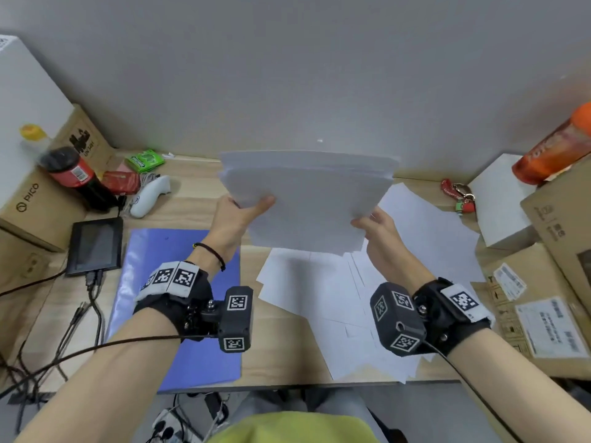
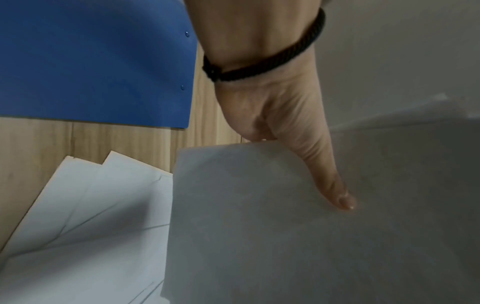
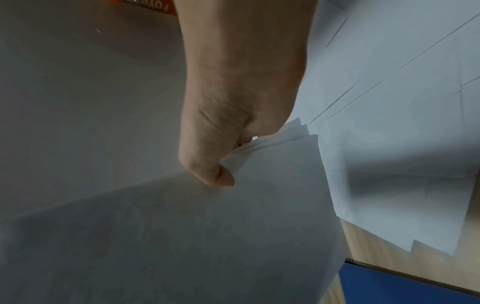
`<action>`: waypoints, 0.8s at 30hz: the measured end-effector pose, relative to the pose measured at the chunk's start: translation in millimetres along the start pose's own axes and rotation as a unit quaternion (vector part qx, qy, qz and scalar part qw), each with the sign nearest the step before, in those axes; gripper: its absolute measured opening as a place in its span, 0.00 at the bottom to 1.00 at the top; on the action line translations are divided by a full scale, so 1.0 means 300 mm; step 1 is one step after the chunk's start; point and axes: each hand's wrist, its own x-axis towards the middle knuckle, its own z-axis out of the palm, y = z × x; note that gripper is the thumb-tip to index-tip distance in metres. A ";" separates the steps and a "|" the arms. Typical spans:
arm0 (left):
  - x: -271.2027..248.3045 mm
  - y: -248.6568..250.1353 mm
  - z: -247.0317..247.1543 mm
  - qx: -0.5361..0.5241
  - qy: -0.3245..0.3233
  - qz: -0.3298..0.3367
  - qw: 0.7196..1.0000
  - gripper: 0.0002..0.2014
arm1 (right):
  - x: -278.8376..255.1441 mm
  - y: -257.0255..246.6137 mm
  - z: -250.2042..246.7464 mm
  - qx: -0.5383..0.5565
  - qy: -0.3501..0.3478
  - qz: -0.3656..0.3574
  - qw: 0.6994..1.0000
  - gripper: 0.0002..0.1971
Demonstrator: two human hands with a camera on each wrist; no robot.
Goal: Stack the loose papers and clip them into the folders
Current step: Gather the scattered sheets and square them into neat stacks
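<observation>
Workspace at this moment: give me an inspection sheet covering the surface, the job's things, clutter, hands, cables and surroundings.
Surface: light wooden desk, largely covered.
Job's things: stack of white paper sheets held up off the desk, edges uneven; loose white sheets scattered beneath it; closed blue plastic folder lying flat at left.
Clutter: dark bottle with red label, white handheld controller, green packet, small black screen, key bunch with red strap, orange bottle.
Hands: left hand and right hand each grip one side of the stack, thumbs on top.
Cables: black cables run from the screen; wrist-camera leads.
Surroundings: cardboard boxes at both sides, grey wall behind.
</observation>
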 end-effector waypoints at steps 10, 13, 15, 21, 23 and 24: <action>-0.018 -0.092 0.051 0.114 -0.087 -0.083 0.986 0.12 | -0.038 0.123 -0.055 -0.102 -0.032 0.102 0.989 0.10; 0.036 -0.070 0.077 0.127 -0.101 -0.092 0.983 0.14 | 0.017 0.116 -0.096 -0.161 0.045 0.092 0.982 0.16; 0.066 -0.105 0.071 0.155 -0.080 -0.118 0.978 0.17 | 0.029 0.147 -0.144 -0.177 0.097 0.105 0.974 0.14; 0.050 -0.280 0.008 0.208 -0.031 -0.305 0.929 0.26 | -0.027 0.317 -0.297 -0.205 0.196 0.239 0.929 0.18; 0.045 -0.321 0.001 0.215 -0.026 -0.337 0.916 0.29 | -0.044 0.342 -0.324 -0.200 0.205 0.278 0.917 0.19; 0.049 -0.337 0.002 0.216 -0.024 -0.342 0.914 0.29 | -0.049 0.347 -0.332 -0.197 0.204 0.293 0.913 0.19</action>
